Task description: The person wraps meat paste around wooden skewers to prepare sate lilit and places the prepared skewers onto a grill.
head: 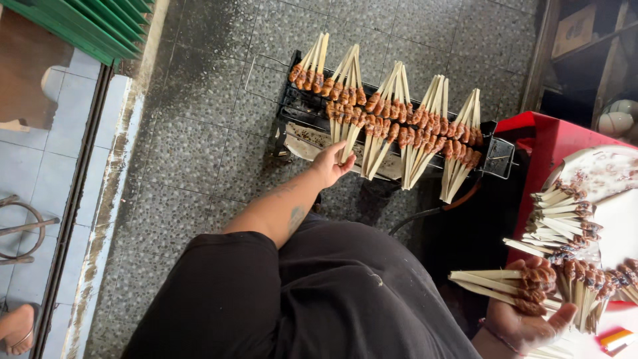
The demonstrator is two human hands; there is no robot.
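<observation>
Here, at twelve o'clock, the left hand (330, 166) pinches skewers (345, 136) on the grill (302, 110) by their light, stiff sticks—the right hand (528, 319), at four, grips a bunch (512, 282) likewise.

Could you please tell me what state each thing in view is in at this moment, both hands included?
Left hand: closed on sticks of a fanned bundle on the grill.
Right hand: palm up, holding a bundle of brown meat skewers on pale bamboo sticks.
Long black charcoal grill: loaded, two rows of fanned meat skewers lying across it.
White round plate: holding more stacked skewers, on a red table.
</observation>
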